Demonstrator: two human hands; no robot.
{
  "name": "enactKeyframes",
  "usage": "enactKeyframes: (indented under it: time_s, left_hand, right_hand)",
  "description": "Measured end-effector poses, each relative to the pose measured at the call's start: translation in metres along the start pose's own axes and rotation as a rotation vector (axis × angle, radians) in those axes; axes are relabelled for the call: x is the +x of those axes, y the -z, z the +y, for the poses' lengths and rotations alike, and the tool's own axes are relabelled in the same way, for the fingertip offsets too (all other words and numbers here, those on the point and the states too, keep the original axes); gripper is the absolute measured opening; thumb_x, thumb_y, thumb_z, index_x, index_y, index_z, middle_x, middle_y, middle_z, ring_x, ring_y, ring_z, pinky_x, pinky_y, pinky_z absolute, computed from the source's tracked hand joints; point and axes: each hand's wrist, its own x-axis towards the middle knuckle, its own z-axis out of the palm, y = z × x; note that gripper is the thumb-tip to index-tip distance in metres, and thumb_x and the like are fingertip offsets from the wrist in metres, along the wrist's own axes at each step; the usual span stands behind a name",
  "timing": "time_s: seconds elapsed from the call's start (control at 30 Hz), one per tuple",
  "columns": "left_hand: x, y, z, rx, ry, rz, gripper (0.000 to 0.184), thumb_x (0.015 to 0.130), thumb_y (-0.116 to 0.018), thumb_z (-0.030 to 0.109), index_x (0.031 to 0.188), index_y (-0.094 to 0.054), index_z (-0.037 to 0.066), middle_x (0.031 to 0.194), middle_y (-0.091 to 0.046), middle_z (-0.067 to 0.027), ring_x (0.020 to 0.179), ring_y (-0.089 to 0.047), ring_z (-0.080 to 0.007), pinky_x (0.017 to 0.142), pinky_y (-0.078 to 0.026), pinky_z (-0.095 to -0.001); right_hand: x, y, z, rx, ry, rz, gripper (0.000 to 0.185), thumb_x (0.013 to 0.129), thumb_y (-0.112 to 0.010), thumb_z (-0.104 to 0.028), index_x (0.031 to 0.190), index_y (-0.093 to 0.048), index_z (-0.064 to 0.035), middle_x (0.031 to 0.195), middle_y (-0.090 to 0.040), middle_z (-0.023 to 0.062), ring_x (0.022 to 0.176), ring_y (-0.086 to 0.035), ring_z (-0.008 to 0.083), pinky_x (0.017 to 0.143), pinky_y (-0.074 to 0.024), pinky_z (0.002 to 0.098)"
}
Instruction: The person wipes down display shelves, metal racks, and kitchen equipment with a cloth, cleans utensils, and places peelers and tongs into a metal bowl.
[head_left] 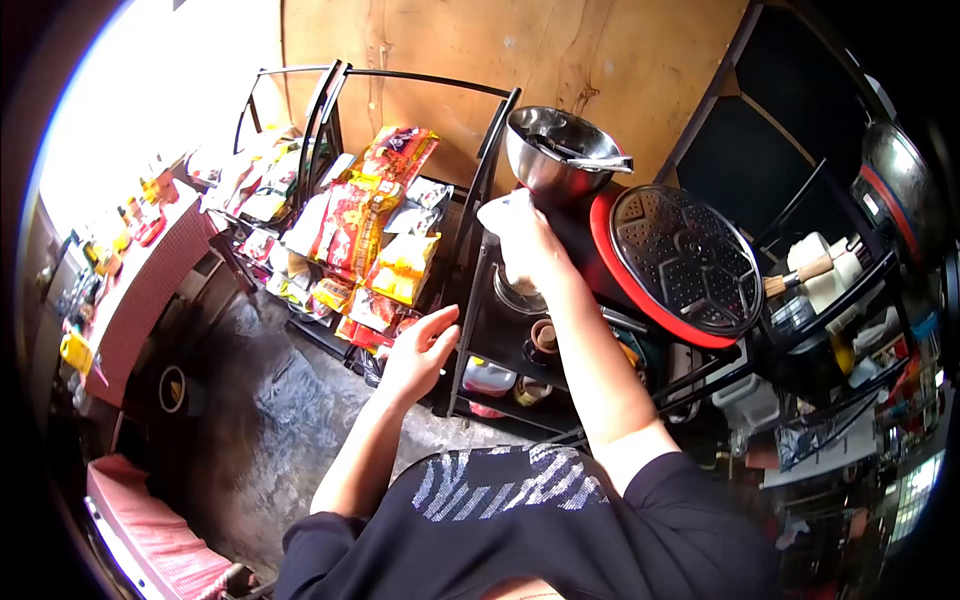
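Observation:
My left hand (421, 358) is empty, its fingers apart, in front of the colourful snack packets (352, 225) on a black rack. My right hand (530, 245) reaches forward to the top of a black shelf unit, its fingers wrapped round a white cloth-like item (503, 218); bright light washes out its details. Just behind that hand stands a steel bowl (553, 172) with utensils in it. To the right of my right forearm is a red-rimmed pan with a black perforated plate (685, 255).
Jars and containers (489, 377) sit on the shelf's lower levels. Further right, a rack holds brushes (797, 277), containers and a hanging metal pan (893, 180). A red-checked table (145, 300) stands at the left, a pink cloth (160, 525) at the lower left.

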Motion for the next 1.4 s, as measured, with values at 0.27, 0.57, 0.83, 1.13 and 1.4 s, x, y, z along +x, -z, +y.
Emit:
enactKeyframes:
  time_s: [0.27, 0.57, 0.83, 1.13, 1.4]
  left_hand:
    - [0.078, -0.027, -0.019, 0.291, -0.306, 0.025, 0.066, 0.094, -0.066, 0.018, 0.150, -0.036, 0.002, 0.143, -0.051, -0.0232, 0.132, -0.050, -0.0358, 0.109, -0.041, -0.0382]
    - [0.106, -0.045, -0.046, 0.245, -0.408, 0.154, 0.034, 0.092, -0.062, 0.011, 0.125, -0.060, 0.004, 0.112, -0.067, -0.0211, 0.104, -0.064, -0.0397, 0.090, -0.051, -0.0435]
    - [0.110, -0.047, -0.052, 0.394, -0.441, 0.126, 0.031, 0.096, -0.061, 0.013, 0.125, -0.058, 0.005, 0.102, -0.067, -0.0201, 0.094, -0.066, -0.0387, 0.080, -0.053, -0.0435]
    - [0.107, -0.052, -0.050, 0.290, -0.393, 0.086, 0.032, 0.099, -0.055, 0.009, 0.131, -0.054, 0.005, 0.109, -0.070, -0.0172, 0.100, -0.069, -0.0314, 0.083, -0.053, -0.0364]
    - [0.111, -0.057, -0.062, 0.254, -0.392, 0.090, 0.032, 0.101, -0.054, 0.008, 0.133, -0.053, 0.004, 0.111, -0.069, -0.0140, 0.100, -0.067, -0.0235, 0.088, -0.050, -0.0326]
  right_hand:
    - [-0.049, 0.006, -0.031, -0.529, 0.254, 0.134, 0.025, 0.101, -0.043, -0.013, 0.106, -0.062, 0.0021, 0.099, -0.067, 0.0126, 0.087, -0.063, 0.0194, 0.079, -0.0509, 0.0326]
    - [-0.079, 0.020, -0.029, -0.862, 0.388, 0.181, 0.029, 0.085, -0.055, -0.003, 0.110, -0.069, -0.0023, 0.120, -0.062, 0.0216, 0.117, -0.056, 0.0399, 0.101, -0.0460, 0.0447]
    - [-0.120, 0.011, -0.016, -0.732, 0.296, 0.318, 0.035, 0.088, -0.056, -0.008, 0.122, -0.063, -0.0027, 0.135, -0.055, 0.0176, 0.131, -0.048, 0.0361, 0.109, -0.0408, 0.0429]
    - [-0.201, 0.107, 0.018, -0.883, 0.467, 0.339, 0.032, 0.089, -0.060, -0.008, 0.119, -0.070, -0.0099, 0.140, -0.056, 0.0068, 0.132, -0.049, 0.0245, 0.110, -0.0422, 0.0388]
    - [-0.302, 0.169, 0.070, -0.612, 0.525, 0.865, 0.031, 0.079, -0.066, 0.011, 0.109, -0.068, 0.0019, 0.118, -0.064, 0.0156, 0.113, -0.062, 0.0292, 0.097, -0.0505, 0.0370]
